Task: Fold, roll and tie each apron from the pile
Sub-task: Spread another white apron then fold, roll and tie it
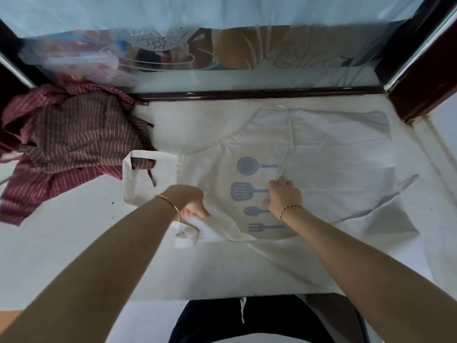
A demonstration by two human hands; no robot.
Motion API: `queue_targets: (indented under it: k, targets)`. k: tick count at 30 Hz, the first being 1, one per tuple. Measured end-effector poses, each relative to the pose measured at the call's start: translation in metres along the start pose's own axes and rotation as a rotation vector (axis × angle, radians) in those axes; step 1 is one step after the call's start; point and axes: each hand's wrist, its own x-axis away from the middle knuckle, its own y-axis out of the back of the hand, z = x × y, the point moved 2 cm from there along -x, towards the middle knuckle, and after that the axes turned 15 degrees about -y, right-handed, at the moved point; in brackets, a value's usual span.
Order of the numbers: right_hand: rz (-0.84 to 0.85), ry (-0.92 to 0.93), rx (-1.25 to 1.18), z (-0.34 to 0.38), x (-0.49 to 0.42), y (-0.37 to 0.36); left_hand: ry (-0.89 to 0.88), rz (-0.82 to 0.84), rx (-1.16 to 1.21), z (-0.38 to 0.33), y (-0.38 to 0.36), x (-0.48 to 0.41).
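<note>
Cream apron (321, 154) edge in left hand (191, 203) grip

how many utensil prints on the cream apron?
4, in a column on the cream apron: pan, slotted spatula, spoon, fork. The right hand covers the spatula and spoon handles; it may hide more.

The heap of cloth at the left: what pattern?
Maroon cloth heap with thin pale stripes; head view.
</note>
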Motion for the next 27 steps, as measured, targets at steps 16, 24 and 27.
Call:
queue_targets:
  k: [16, 24, 27]
  targets:
    - [0.143, 0.015, 0.023, 0.004, 0.011, -0.013, 0.241, 0.158, -0.544, 0.01, -0.049, -0.008]
    - [0.107, -0.07, -0.421, -0.026, 0.004, 0.001, -0.248, -0.307, -0.398, -0.084, 0.014, -0.023]
    - [0.09, -0.159, -0.378, -0.046, 0.002, 0.003, -0.414, -0.35, -0.304, -0.115, 0.013, -0.042]
